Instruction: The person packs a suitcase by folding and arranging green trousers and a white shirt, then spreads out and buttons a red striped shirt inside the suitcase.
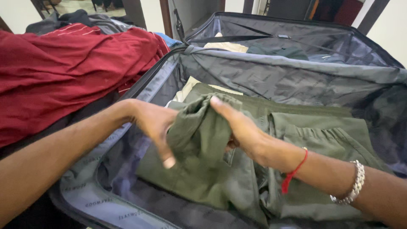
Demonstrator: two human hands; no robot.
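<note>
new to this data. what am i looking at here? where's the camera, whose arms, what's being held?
There is no machine here. It is one picture from a camera worn on a person's head, looking down at their own two bare arms.

The arms reach over an open suitcase with grey lining. Its lid stands open at the back. Inside lie olive green trousers, with something cream-coloured under them at the far edge.

The left hand and the right hand both grip a bunched-up part of the green trousers, lifted a little above the rest. The left hand is slightly blurred. The right wrist wears a red thread and a silver bracelet.

To the left, outside the suitcase, lies a pile of clothes with a dark red garment on top.
</note>
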